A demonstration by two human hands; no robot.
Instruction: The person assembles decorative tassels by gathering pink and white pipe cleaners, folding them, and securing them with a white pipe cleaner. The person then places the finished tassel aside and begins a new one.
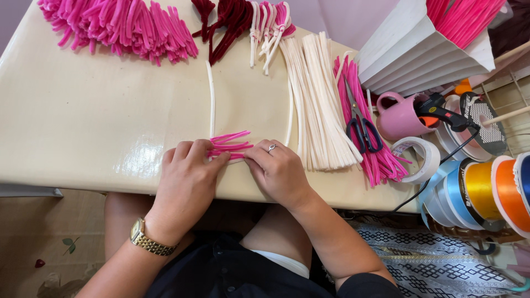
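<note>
Cream and glossy, the tabletop (110, 110) runs from the person's lap out to a heap of craft stock at its far edge. Nearest the body, the left hand (187, 176), a gold watch (144, 238) on its wrist, and the right hand (276, 171), wearing a ring, meet over a small bundle of short bright-pink fuzzy pipe cleaners (229, 146). The bundle lies flat on the tabletop just in from the near edge, its loose ends fanning away from the person. Both grips are closed down on it: left fingers curl over its near end, right fingertips pinch it from the other side (probably to keep the stems squared together).

Beyond, two long white pipe cleaners (211, 99) lie apart from the rest. To the right, a sheaf of white stems (314, 105) lies beside a sheaf of pink ones, with black-handled scissors (361, 129) on top, within easy reach. Farther right sit a pink mug (398, 117), a roll of white tape (419, 157) and coloured ribbon spools (486, 190). Pink and dark-red piles (121, 27) line the far edge.
</note>
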